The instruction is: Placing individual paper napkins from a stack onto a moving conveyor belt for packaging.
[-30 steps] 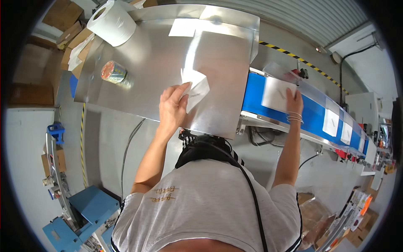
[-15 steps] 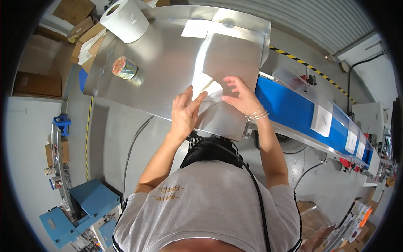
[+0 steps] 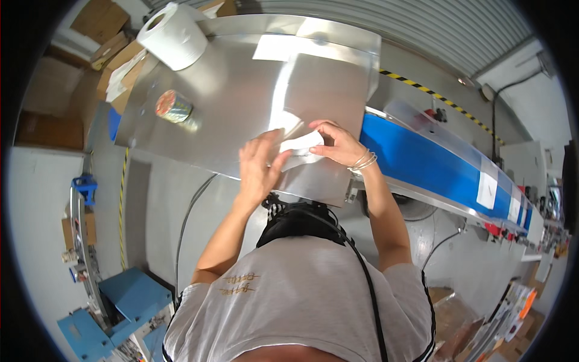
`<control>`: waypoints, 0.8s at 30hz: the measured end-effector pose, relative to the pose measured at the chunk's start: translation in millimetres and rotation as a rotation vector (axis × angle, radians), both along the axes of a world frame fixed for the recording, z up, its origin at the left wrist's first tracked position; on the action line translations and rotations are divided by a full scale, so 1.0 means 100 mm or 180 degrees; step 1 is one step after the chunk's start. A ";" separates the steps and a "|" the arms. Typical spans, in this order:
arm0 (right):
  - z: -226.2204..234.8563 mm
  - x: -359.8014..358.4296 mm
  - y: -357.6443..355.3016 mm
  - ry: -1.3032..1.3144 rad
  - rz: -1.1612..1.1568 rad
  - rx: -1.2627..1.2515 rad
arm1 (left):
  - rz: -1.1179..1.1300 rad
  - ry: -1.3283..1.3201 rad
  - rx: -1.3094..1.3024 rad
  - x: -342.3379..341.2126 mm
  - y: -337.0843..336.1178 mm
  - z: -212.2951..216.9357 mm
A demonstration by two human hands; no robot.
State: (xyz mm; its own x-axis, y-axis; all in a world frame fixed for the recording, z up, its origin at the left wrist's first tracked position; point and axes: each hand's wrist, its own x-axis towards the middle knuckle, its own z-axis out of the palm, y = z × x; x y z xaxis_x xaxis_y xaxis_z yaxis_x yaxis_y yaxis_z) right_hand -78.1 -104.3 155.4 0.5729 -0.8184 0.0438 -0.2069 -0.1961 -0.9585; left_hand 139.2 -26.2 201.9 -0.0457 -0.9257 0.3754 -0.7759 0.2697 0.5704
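Note:
A folded white sheet (image 3: pixel 303 142) is at the near right part of the metal table (image 3: pixel 229 102); I cannot tell whether it is paper or cloth. My right hand (image 3: pixel 339 145), wearing thin bracelets, pinches its right end between thumb and fingers. Over its left end is my left hand (image 3: pixel 258 168), fingers apart and somewhat blurred; the thumb is nearest the sheet's lower edge. Beneath and behind the sheet lies another white piece (image 3: pixel 284 123), partly covered.
A big white roll (image 3: pixel 175 39) stands at the table's far left, with a roll of shiny tape (image 3: pixel 174 106) nearer. White sheets (image 3: pixel 271 48) lie at the far edge. To the right runs a blue conveyor belt (image 3: pixel 416 154) carrying white packets (image 3: pixel 487 184). A black cable crosses my front.
My right hand has moved left and closed on the sheet's right end. My left hand's fingers have spread. The white packets on the conveyor have moved farther right.

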 end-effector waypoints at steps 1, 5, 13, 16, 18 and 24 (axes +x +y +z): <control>0.00 -0.06 0.07 -0.0339 -0.0194 0.0570 | 0.0092 -0.0364 -0.0219 0.05 -0.04 -0.08; -0.37 -0.79 0.20 -0.0479 -0.1459 0.0568 | 0.0395 -0.0675 0.0010 0.09 -0.15 -0.08; -0.59 -3.15 0.52 0.1871 -0.4169 -0.0409 | -0.0147 -0.0881 0.0126 -0.14 -0.22 0.08; -0.51 -3.30 0.62 0.3166 -0.4566 -0.0896 | -0.0495 -0.0884 0.0403 -0.35 -0.20 0.17; -0.38 -3.14 0.61 0.3710 -0.4270 -0.1579 | -0.0899 -0.0581 0.0441 -0.51 -0.20 0.15; 0.25 -1.58 0.81 -0.0061 -0.1097 -0.0769 | -0.1956 0.0088 0.1066 -1.20 -0.19 0.27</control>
State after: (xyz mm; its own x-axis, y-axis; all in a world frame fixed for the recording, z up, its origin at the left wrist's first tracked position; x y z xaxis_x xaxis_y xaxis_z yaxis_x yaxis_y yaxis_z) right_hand -235.7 -23.4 180.1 0.2647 -0.9270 0.2658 -0.2823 -0.3380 -0.8978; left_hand 19.4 -44.9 229.0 -0.5924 -0.8013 0.0830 -0.5231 0.4610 0.7168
